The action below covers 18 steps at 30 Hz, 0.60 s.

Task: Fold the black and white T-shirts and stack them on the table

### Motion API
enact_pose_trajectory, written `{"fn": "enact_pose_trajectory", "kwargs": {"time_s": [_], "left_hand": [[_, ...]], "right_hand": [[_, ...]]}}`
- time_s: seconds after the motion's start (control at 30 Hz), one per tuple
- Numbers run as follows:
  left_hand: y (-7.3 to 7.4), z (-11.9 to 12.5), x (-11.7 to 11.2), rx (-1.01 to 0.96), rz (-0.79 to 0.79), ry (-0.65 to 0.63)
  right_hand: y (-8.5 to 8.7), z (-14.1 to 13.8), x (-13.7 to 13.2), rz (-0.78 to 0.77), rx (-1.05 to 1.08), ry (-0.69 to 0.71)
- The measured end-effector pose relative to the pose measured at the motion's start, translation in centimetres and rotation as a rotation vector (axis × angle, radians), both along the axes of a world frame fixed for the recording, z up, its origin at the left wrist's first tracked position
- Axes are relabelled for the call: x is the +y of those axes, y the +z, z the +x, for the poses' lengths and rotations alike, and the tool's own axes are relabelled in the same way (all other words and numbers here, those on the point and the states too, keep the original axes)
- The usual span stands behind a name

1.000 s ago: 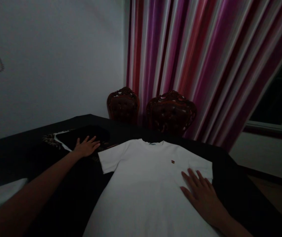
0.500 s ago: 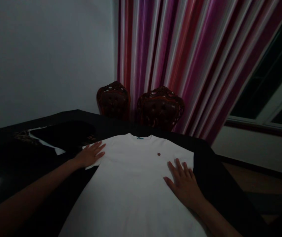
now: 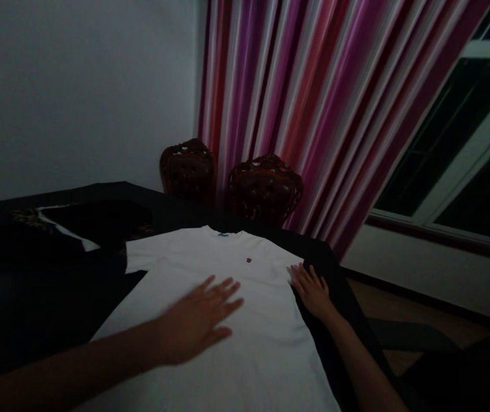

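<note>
Head view: one white T-shirt [image 3: 210,320] lies flat, front up, on a dark tabletop [image 3: 34,297], its collar toward the far edge and its body running toward the viewer. Two hands rest on it. Left hand [image 3: 197,323], palm down with fingers spread and straight, lies on the middle of the shirt; its grip is apart and clasps nothing. Right hand [image 3: 311,289], also flat with fingers extended, sits at the shirt's right shoulder edge, where the white cloth meets the dark surface; its grip is likewise apart, holding nothing. One small dark emblem [image 3: 248,260] marks the chest, between the two hands. One dark folded garment with a pale stripe [image 3: 68,229] lies on the tabletop well to the left, apart from the shirt. Two carved, tufted chairs [image 3: 264,191] stand side by side behind the far edge, before one striped curtain [image 3: 313,103]. One window [image 3: 463,154] shows at right.
</note>
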State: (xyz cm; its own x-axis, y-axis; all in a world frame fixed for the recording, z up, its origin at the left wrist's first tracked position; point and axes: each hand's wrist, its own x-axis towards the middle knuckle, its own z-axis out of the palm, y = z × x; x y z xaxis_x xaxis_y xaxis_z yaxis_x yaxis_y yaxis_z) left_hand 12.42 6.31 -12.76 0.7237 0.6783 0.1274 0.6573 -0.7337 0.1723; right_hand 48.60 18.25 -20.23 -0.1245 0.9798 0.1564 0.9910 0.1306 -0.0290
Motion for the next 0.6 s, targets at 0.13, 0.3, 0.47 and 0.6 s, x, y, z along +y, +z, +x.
{"fn": "enact_pose_trajectory", "kwargs": {"time_s": [0.13, 0.3, 0.47, 0.6], "left_hand": [[0.3, 6.1, -6.3, -0.12, -0.277, -0.218], [0.0, 5.4, -9.1, -0.089, -0.359, -0.205], [0.7, 5.1, -10.5, -0.021, -0.215, -0.23], [-1.8, 11.1, -10.7, -0.034, -0.019, -0.156]], "right_hand": [[-0.4, -0.4, -0.6, -0.046, -0.084, 0.045], [0.1, 0.0, -0.5, -0.089, -0.012, 0.008], [1.1, 1.1, 0.4, -0.016, 0.151, -0.08], [0.9, 2.1, 0.7, 0.119, 0.152, -0.3]]}}
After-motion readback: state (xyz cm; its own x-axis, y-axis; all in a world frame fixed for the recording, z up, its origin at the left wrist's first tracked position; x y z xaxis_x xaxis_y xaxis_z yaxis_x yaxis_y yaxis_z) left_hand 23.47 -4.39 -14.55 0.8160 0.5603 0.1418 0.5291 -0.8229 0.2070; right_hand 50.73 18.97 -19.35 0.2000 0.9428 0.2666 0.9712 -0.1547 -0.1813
